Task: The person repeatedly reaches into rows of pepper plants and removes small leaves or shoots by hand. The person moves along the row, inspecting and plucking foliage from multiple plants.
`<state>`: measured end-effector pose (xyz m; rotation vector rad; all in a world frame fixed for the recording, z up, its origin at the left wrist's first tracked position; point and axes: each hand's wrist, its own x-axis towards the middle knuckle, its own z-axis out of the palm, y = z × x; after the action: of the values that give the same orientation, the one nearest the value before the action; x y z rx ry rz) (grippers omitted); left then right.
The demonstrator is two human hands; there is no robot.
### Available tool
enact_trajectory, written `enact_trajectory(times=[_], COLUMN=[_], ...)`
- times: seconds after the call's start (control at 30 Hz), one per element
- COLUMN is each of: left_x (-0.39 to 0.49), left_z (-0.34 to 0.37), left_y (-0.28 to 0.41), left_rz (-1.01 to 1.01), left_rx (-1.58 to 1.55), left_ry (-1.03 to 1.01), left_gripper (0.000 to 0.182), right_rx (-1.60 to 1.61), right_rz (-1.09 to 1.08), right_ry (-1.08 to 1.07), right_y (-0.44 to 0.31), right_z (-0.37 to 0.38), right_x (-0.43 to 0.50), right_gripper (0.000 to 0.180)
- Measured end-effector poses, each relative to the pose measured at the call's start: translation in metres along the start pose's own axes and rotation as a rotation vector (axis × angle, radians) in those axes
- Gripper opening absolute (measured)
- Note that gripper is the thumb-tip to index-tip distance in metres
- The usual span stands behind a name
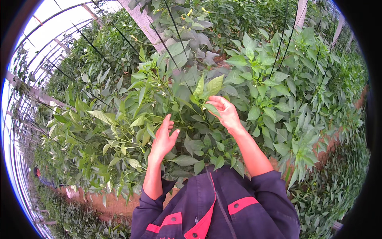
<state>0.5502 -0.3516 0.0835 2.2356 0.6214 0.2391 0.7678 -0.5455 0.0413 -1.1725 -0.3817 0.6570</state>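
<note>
My left hand [163, 139] is raised among the stems of a leafy pepper plant [185, 159], its thumb apart from the fingers and nothing in its grasp. To the right and slightly higher, my right hand [225, 113] has its fingers bent around a pale green pepper shoot [212, 86]. One leaf of that shoot hangs in front of the fingers and hides the thumb. Small white flowers show among the foliage near both hands. A black support string [171, 56] runs down at a slant into the plant between them.
Dense pepper plants [262, 86] with more black strings continue on the right. A pale slanted post [144, 25] stands beyond the row. Behind me runs a bare soil path [110, 206], with a white bucket [72, 193] and another person [41, 178] far left.
</note>
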Motion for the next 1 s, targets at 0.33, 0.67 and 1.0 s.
enact_trajectory(times=[0.33,0.67,1.0], left_x=[-0.09,-0.12,-0.005], left_z=[0.087,0.181,0.026], left_y=[0.033,0.059,-0.049], left_rz=[0.015,0.288,-0.365], left_rx=[-0.237,0.093,-0.407], left_ry=[-0.239,-0.115,0.126], left_gripper=[0.059,0.03,0.034], right_rx=[-0.006,-0.067,-0.073], right_rz=[0.037,0.208,0.093], right_ry=[0.037,0.14,0.361], right_y=[0.009,0.055,0.07], right_z=[-0.11,-0.147,-0.124], right_x=[-0.082,-0.125,-0.237], right_gripper=[0.02,0.023,0.017])
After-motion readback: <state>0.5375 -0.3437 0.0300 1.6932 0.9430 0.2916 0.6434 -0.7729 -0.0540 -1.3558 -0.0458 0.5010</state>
